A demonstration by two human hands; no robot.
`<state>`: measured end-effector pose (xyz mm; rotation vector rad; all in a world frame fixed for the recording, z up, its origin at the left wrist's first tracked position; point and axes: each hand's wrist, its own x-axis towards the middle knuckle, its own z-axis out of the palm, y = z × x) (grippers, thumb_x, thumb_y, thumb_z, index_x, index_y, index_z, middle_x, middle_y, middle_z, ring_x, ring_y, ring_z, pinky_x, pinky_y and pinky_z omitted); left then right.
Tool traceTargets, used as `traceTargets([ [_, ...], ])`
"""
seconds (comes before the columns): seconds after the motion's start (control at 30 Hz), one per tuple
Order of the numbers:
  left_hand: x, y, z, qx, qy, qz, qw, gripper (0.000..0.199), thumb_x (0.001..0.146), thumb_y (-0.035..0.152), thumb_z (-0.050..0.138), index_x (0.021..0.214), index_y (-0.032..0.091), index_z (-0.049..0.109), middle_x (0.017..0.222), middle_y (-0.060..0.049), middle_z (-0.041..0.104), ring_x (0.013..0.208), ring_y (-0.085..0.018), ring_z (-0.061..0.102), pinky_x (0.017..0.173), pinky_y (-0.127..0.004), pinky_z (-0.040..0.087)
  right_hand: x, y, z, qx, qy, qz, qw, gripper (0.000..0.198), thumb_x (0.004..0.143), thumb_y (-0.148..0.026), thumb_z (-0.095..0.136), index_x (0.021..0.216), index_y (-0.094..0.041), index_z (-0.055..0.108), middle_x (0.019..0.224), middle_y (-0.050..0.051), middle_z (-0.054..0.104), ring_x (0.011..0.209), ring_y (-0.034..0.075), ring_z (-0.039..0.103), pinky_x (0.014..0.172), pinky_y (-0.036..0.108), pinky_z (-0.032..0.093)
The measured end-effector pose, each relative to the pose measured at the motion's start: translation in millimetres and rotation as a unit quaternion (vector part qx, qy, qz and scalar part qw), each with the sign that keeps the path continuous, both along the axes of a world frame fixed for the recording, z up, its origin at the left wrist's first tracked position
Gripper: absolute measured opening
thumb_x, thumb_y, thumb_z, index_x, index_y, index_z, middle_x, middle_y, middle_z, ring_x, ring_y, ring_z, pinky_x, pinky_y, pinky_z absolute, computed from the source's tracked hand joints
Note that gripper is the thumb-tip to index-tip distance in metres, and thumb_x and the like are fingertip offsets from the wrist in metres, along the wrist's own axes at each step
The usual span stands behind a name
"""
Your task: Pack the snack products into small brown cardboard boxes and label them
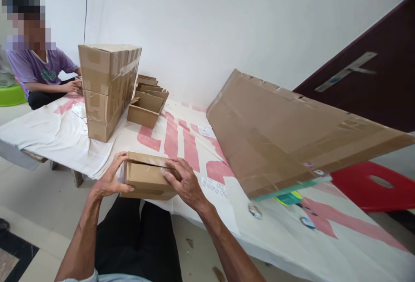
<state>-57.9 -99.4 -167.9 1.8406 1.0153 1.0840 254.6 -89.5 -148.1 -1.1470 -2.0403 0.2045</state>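
Note:
A small brown cardboard box (145, 178) rests at the near edge of the cloth-covered table, partly over my lap. Its top flaps are nearly closed, with a dark gap along the seam. Around its left end my left hand (112, 177) is closed, thumb on the near side and fingers at the top corner. My right hand (184, 181) grips the right end, fingers over the top and thumb on the flap. The box's underside and far side are hidden.
Stacked boxes (106, 87) stand at left, beside open cartons (147, 109). A large cardboard sheet (292, 130) leans at right, near a tape roll (255, 211), a blue roll (307, 222) and a red stool (372, 184). Another person (45, 70) sits at far left.

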Motion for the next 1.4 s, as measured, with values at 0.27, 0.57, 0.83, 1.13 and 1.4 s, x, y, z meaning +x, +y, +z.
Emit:
traceTargets([
  [0.27,25.9,-6.6,21.9,0.068,-0.018,-0.04,0.997,0.093,0.063,0.053,0.098,0.141,0.025,0.056,0.154,-0.016,0.041,0.151,-0.041,0.037,0.126,-0.053,0.033,21.7,0.8,-15.3,-0.006,0.042,-0.007,0.999,0.032,0.106,-0.043,0.052,0.126,-0.025,0.069,0.128,0.013,0.067,0.123,0.029,0.063,0.109,0.051,0.052],
  [0.57,40.0,-5.8,26.3,0.104,-0.064,-0.031,0.992,0.099,0.059,0.066,0.096,0.139,0.023,0.056,0.151,-0.019,0.048,0.146,-0.041,0.044,0.122,-0.054,0.038,30.3,3.5,-23.2,-0.019,0.079,-0.015,0.997,0.035,0.106,-0.046,0.049,0.122,-0.024,0.071,0.126,0.012,0.067,0.121,0.029,0.064,0.106,0.049,0.053],
  [0.83,40.6,-9.6,31.8,0.076,-0.068,-0.025,0.994,0.084,0.062,0.059,0.097,0.126,0.021,0.057,0.155,-0.02,0.047,0.147,-0.041,0.044,0.122,-0.05,0.037,29.8,2.3,-25.3,-0.013,0.085,-0.022,0.996,0.035,0.106,-0.045,0.05,0.122,-0.023,0.071,0.127,0.012,0.067,0.121,0.029,0.063,0.108,0.05,0.052],
  [1.13,24.9,-8.8,26.3,0.034,-0.053,-0.031,0.998,0.076,0.067,0.041,0.094,0.127,0.023,0.053,0.161,-0.019,0.044,0.147,-0.039,0.046,0.123,-0.051,0.035,14.7,-1.4,-23.8,0.023,0.074,-0.042,0.996,0.032,0.105,-0.045,0.053,0.12,-0.023,0.07,0.123,0.013,0.068,0.12,0.03,0.063,0.105,0.051,0.053],
  [1.4,5.6,-1.6,6.0,-0.02,-0.022,0.001,1.0,0.07,0.068,0.041,0.091,0.126,0.027,0.055,0.166,-0.016,0.039,0.151,-0.039,0.041,0.12,-0.058,0.035,-13.9,-9.0,-22.8,0.055,0.068,-0.044,0.995,0.027,0.105,-0.04,0.054,0.122,-0.025,0.068,0.125,0.013,0.068,0.121,0.031,0.063,0.106,0.054,0.052],
])
